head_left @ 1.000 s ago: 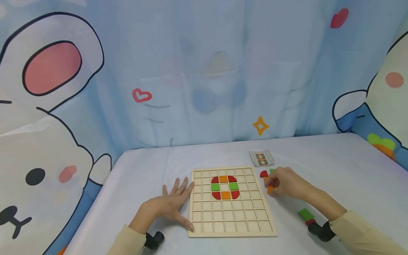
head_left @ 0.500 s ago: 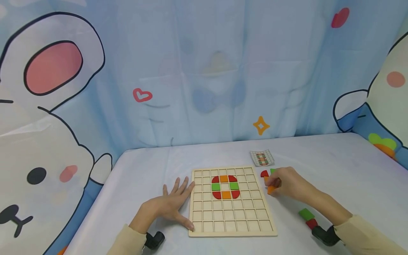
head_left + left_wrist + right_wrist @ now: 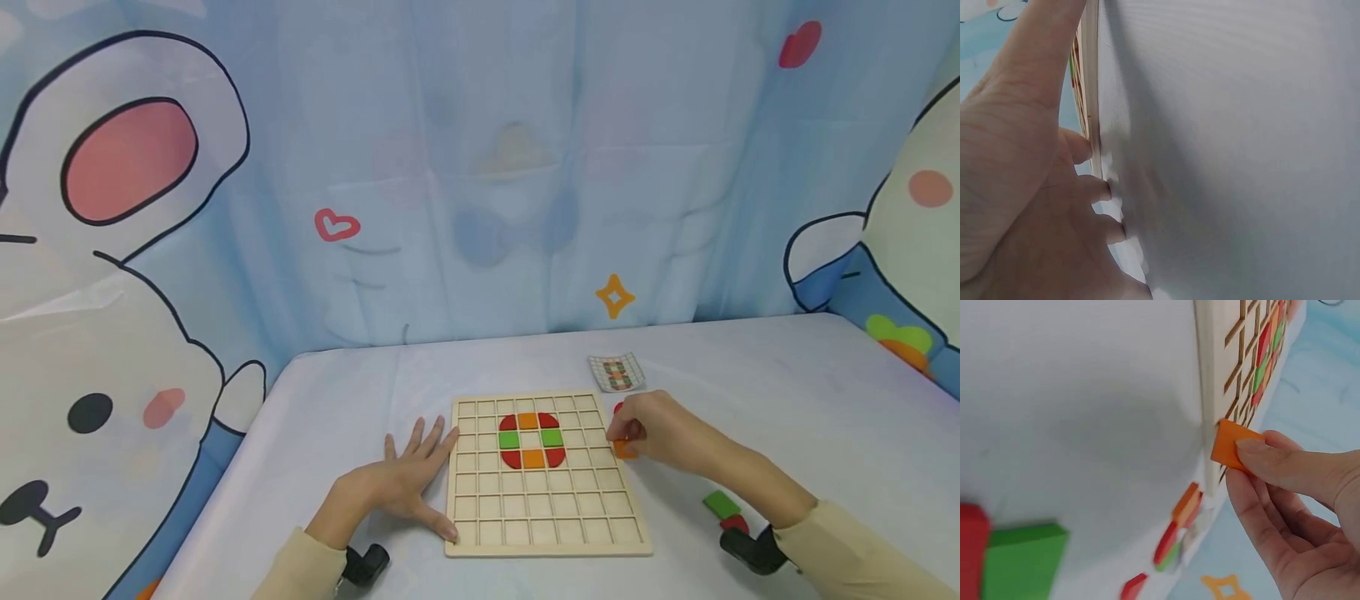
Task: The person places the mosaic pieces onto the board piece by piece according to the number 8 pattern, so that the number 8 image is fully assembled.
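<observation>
At the right edge of the grid board [image 3: 540,508], the right hand [image 3: 660,427] pinches an orange tile [image 3: 1225,444] between thumb and fingers, tile to the board side. The left hand [image 3: 401,483], fingers spread wide, touches the opposite edge, farther from the tile.

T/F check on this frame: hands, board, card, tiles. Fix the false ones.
1. The right hand pinches an orange tile. True.
2. The left hand is a fist. False: it is spread at the edge of the board.
3. The card lies on the board. False: it lies past the far right corner.
4. Four red tiles sit on the board. True.
5. All tiles are on the board. False: a green tile and a red tile lie to its right.
</observation>
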Demonstrator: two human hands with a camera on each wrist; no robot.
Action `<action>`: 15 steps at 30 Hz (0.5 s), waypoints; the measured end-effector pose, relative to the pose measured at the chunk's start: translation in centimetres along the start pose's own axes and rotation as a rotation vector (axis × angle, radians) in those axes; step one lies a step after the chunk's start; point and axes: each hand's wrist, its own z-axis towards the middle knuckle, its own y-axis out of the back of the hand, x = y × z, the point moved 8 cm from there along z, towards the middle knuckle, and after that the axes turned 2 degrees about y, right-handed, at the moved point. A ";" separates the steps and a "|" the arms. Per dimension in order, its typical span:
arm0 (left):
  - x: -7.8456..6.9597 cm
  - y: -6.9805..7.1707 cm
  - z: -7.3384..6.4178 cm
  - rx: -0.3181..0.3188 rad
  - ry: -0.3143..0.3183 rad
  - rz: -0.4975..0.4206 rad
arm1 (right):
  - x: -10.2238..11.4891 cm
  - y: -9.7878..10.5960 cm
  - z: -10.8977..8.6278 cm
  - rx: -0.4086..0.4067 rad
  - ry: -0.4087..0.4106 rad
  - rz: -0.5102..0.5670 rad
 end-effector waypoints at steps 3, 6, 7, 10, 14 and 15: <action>0.0 0.0 0.0 -0.001 -0.001 -0.002 | 0.9 -0.3 0.5 0.013 0.041 -0.020; 0.0 0.1 0.0 -0.001 -0.007 -0.002 | 2.1 -0.5 1.0 0.011 0.071 -0.026; -0.1 0.1 0.0 -0.001 -0.009 -0.002 | 2.5 -0.6 1.2 0.012 0.075 -0.021; -0.1 0.1 0.0 0.004 -0.009 0.001 | 3.7 -1.2 1.9 0.025 0.092 0.036; 0.0 0.1 0.0 0.005 -0.009 0.000 | 5.2 -2.5 3.1 0.062 0.122 0.151; 0.0 0.1 0.0 0.004 -0.011 -0.002 | 5.5 -2.9 3.4 0.073 0.130 0.180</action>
